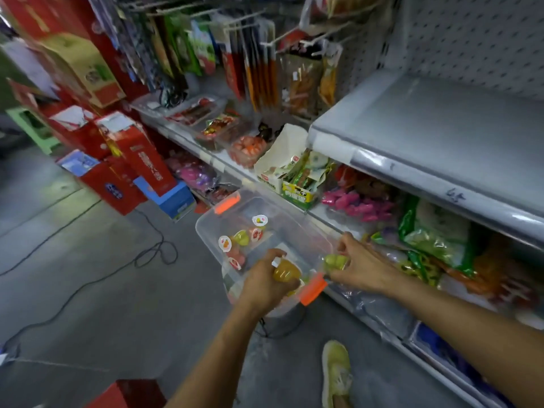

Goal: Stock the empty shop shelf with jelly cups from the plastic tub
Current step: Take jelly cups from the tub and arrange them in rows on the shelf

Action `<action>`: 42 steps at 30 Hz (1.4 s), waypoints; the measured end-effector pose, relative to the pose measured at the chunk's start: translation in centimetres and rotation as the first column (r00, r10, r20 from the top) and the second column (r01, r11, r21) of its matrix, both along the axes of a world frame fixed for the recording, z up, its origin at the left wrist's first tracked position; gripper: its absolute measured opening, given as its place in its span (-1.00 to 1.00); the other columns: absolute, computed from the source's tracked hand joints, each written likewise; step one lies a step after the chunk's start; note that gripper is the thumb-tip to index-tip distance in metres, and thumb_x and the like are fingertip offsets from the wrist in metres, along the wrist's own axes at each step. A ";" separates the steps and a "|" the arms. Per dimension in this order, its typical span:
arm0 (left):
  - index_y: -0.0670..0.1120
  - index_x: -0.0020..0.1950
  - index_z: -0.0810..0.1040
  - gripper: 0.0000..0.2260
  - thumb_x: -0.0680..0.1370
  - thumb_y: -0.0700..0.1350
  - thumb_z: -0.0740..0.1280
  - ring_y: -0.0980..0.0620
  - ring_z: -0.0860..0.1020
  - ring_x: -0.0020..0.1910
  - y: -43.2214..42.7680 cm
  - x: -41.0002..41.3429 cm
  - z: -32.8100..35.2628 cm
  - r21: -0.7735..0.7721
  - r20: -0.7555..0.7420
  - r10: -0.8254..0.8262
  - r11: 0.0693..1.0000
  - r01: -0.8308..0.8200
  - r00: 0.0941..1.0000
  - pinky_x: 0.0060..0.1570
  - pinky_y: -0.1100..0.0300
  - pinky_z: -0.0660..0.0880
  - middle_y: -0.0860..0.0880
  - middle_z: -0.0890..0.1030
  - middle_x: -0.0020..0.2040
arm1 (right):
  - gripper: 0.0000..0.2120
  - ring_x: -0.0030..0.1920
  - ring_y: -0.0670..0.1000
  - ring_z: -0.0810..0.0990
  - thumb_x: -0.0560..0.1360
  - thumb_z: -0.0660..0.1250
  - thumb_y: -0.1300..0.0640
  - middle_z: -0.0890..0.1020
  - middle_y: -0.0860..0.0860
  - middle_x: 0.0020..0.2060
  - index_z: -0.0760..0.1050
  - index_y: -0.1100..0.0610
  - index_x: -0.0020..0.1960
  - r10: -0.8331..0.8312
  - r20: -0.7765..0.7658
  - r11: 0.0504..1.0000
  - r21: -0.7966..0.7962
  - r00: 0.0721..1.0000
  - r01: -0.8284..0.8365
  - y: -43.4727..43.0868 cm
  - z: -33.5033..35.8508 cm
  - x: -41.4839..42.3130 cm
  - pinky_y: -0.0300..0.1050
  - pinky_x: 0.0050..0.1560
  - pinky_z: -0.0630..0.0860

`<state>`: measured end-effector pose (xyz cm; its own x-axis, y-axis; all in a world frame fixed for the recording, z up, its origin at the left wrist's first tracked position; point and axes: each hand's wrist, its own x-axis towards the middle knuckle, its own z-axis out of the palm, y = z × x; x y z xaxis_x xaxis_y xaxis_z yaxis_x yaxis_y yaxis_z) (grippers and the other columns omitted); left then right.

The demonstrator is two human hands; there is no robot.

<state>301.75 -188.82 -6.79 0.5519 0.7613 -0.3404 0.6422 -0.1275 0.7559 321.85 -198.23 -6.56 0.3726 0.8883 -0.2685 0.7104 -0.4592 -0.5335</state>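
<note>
A clear plastic tub [206, 231] with orange clips stands low in front of the shelving. Several jelly cups [242, 237] lie loose on its bottom. My left hand [265, 285] grips an orange jelly cup [286, 271] over the tub's near end. My right hand [363, 267] holds a green jelly cup [334, 260] at the tub's right rim. The bare grey shelf [441, 134] is up at the right, above both hands.
Packed snack shelves run along the right and back, with a snack carton [282, 163] just beyond the tub. Red gift boxes [129, 160] stack at the left. A black cable [153, 251] trails over the floor. My shoe [337, 372] is below the tub.
</note>
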 end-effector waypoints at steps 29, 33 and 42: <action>0.09 0.01 0.47 -0.66 0.37 -0.01 0.56 0.02 0.58 -0.08 -45.4 21.6 27.0 0.529 0.226 -0.615 0.728 0.435 0.755 -0.09 0.13 0.51 0.02 0.61 0.04 | -0.74 -0.03 -0.14 0.50 0.35 0.45 -0.08 0.57 -0.19 -0.02 0.54 -0.16 0.02 -0.446 0.217 0.851 0.405 0.868 0.336 -56.8 27.6 11.1 -0.17 -0.03 0.48; 0.08 -0.01 0.51 -0.70 0.38 0.03 0.55 0.15 0.57 -0.16 -51.7 24.4 29.4 0.539 0.259 -0.651 0.710 0.453 0.713 -0.26 0.31 0.42 0.07 0.63 -0.04 | -0.78 -0.16 -0.28 0.47 0.37 0.49 -0.03 0.55 -0.20 -0.14 0.59 -0.08 0.00 -0.497 0.219 0.811 0.462 0.840 0.359 -64.2 30.4 12.8 -0.39 -0.24 0.34; 0.03 -0.05 0.56 -0.71 0.37 0.13 0.52 0.16 0.48 -0.32 -61.4 30.7 37.7 0.592 0.407 -0.748 0.653 0.473 0.524 -0.26 0.26 0.44 0.10 0.53 -0.26 | -0.84 -0.27 -0.05 0.49 0.38 0.51 -0.02 0.63 -0.08 -0.21 0.64 -0.01 -0.08 -0.608 0.160 0.644 0.672 0.778 0.365 -75.0 37.1 17.8 -0.16 -0.22 0.40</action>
<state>332.43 -250.18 30.89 0.8903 0.1238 0.4382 -0.2596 -0.6525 0.7119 339.65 -273.22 30.53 0.7511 0.4707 0.4630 0.6582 -0.4796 -0.5802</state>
